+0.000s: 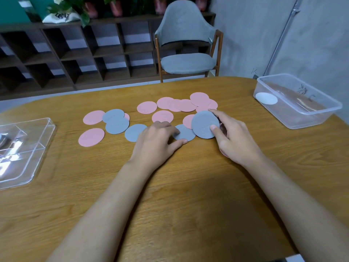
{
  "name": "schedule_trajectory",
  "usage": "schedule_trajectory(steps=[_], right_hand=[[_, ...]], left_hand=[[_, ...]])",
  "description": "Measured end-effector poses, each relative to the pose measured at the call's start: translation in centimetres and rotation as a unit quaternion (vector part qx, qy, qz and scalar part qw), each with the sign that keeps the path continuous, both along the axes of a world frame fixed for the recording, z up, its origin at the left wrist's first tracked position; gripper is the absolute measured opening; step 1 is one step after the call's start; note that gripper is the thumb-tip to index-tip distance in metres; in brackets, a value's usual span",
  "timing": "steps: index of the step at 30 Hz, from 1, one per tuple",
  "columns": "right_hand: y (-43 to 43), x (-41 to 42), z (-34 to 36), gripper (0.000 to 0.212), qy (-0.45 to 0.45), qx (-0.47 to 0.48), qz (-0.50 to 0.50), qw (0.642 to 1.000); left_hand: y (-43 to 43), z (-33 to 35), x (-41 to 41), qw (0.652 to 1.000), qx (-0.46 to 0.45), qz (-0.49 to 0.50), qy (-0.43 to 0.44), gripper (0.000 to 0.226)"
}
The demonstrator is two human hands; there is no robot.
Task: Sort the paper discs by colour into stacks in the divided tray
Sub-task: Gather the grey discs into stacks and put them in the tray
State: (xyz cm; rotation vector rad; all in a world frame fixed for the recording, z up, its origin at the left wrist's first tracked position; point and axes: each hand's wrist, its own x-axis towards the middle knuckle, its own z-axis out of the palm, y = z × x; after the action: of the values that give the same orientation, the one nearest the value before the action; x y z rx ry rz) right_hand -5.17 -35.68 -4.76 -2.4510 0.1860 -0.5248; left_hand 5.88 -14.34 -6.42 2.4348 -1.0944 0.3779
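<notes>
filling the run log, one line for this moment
right hand: holds grey disc | left hand: on grey disc | tray: no discs seen

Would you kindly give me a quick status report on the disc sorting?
Right hand gripping a grey paper disc. Left hand pressing another grey disc on the wooden table. Clear divided tray at left, unobstructed.

Matt paper is seen in the grey disc (204, 124) pinched by the right hand (231, 138), and in the pink discs (188, 105) beyond it. Grained, satin-finished wood is shown by the table (188, 186). Glossy clear plastic is presented by the divided tray (28, 148) far left of the left hand (156, 141).
</notes>
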Motion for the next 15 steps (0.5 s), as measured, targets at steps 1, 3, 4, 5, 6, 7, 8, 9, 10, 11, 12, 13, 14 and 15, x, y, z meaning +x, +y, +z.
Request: schedule_trajectory(steps=[1, 3, 4, 5, 6, 7, 8, 9, 10, 11, 12, 13, 14, 15], right_hand=[[0.01, 0.01, 0.03, 0.046, 0.0, 0.006, -0.005, 1.0], [0.04, 0.0, 0.14, 0.044, -0.009, 0.03, -0.016, 0.999], [0.01, 0.0, 0.16, 0.042, -0.017, 0.045, -0.021, 0.999], [-0.05, 0.02, 0.17, 0.041, -0.022, 0.058, -0.028, 0.998], [-0.15, 0.06, 0.17, 0.04, -0.024, 0.067, -0.035, 0.997], [-0.21, 0.08, 0.2, 0.04, -0.023, 0.072, -0.042, 0.996], [-0.23, 0.1, 0.21, 0.04, -0.019, 0.074, -0.046, 0.996], [-0.18, 0.12, 0.24, 0.04, -0.015, 0.076, -0.046, 0.996], [-0.14, 0.12, 0.23, 0.04, -0.012, 0.078, -0.045, 0.996], [-0.11, 0.11, 0.23, 0.041, -0.01, 0.081, -0.044, 0.996], [-0.12, 0.08, 0.2, 0.041, -0.01, 0.083, -0.044, 0.996], [-0.13, 0.08, 0.18, 0.041, -0.011, 0.084, -0.043, 0.995], [-0.15, 0.1, 0.14, 0.041, -0.011, 0.085, -0.044, 0.995], [-0.15, 0.12, 0.16, 0.042, -0.008, 0.085, -0.044, 0.995]], left_hand=[[0.22, 0.03, -0.01, 1.0, 0.008, -0.013, -0.023, 0.036], [0.58, 0.07, -0.02, 0.997, 0.023, -0.036, -0.068, 0.042], [0.67, 0.12, -0.05, 0.995, 0.027, -0.039, -0.087, 0.045], [0.66, 0.15, -0.09, 0.994, 0.026, -0.039, -0.102, 0.046], [0.56, 0.14, -0.15, 0.993, 0.019, -0.037, -0.114, 0.044], [0.41, 0.13, -0.22, 0.992, 0.011, -0.034, -0.125, 0.04], [0.23, 0.13, -0.26, 0.99, 0.005, -0.031, -0.135, 0.036], [0.08, 0.13, -0.3, 0.989, 0.0, -0.029, -0.145, 0.032], [0.0, 0.14, -0.32, 0.988, -0.006, -0.029, -0.15, 0.03], [0.03, 0.17, -0.36, 0.988, -0.013, -0.031, -0.151, 0.027], [0.16, 0.2, -0.37, 0.988, -0.02, -0.034, -0.151, 0.023], [0.33, 0.29, -0.45, 0.988, -0.029, -0.036, -0.147, 0.017], [0.56, 0.38, -0.53, 0.989, -0.042, -0.036, -0.139, 0.012], [0.75, 0.51, -0.69, 0.99, -0.061, -0.032, -0.124, 0.008]])
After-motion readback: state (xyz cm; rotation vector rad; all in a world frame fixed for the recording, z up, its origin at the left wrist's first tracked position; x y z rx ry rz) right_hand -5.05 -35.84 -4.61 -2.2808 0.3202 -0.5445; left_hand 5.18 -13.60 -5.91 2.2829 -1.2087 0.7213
